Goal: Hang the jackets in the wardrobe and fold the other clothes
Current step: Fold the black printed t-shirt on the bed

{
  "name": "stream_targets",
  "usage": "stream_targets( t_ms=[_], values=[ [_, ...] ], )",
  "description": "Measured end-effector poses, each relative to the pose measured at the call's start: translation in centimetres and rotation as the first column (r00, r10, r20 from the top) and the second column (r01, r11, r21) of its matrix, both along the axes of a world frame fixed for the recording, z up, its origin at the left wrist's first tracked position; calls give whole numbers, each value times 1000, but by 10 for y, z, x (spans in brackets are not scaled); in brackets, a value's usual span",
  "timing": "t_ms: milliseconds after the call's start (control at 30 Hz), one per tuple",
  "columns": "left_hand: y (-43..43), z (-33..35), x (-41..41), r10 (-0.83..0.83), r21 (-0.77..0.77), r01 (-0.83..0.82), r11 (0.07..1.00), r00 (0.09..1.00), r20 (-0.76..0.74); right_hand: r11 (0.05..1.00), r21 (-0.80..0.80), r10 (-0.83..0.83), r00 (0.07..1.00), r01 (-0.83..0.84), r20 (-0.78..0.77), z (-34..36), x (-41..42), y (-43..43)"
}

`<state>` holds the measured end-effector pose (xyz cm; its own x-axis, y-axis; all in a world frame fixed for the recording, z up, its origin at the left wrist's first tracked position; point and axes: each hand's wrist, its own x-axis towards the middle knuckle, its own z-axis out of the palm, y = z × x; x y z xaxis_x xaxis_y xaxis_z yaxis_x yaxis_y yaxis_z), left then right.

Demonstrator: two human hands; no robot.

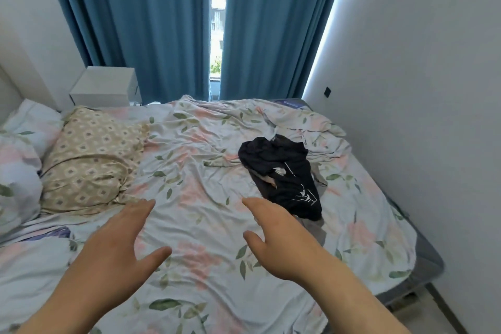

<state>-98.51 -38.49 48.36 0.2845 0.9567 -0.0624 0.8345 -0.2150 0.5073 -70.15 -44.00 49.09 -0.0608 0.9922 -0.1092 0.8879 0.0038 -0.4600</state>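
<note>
A crumpled black garment (pixel 282 173) with a small white print lies on the right half of the bed, with grey cloth (pixel 321 233) showing under its near edge. My left hand (pixel 119 244) is stretched out over the floral sheet (pixel 195 171), fingers straight and empty, left of the garment. My right hand (pixel 282 241) is also held flat with straight fingers, its fingertips just short of the garment's near left edge. Neither hand holds anything.
A beige patterned pillow (pixel 92 157) and floral pillows (pixel 19 160) lie at the left. A white bedside cabinet (pixel 105 87) stands behind them. Blue curtains (pixel 151 24) hang at the back. A white wall (pixel 433 89) runs close along the bed's right side.
</note>
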Motion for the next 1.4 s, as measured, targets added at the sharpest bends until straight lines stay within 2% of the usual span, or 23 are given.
stream_targets(
  t_ms=[167,333,533,767,967,1167,1400],
  values=[
    [-8,6,94,-83,32,83,996,996,11,996,12,-83,996,83,-31,1,85,-29],
    [-12,13,148,-184,79,185,980,983,-23,981,13,-194,979,195,-55,2,142,-58],
    [-4,10,176,-252,89,254,963,967,-39,962,0,-275,961,275,-33,1,170,-81],
    [18,-16,186,-282,21,281,959,959,34,931,-89,-353,935,355,40,1,185,-92],
    [32,-29,203,-309,-5,310,951,948,76,906,-71,-413,908,418,67,7,199,-81],
    [43,-16,233,-340,17,340,940,938,61,908,1,-419,907,420,42,15,221,-73],
    [46,-30,285,-298,-30,300,954,953,60,921,-67,-383,924,383,14,-10,279,-57]
  ],
)
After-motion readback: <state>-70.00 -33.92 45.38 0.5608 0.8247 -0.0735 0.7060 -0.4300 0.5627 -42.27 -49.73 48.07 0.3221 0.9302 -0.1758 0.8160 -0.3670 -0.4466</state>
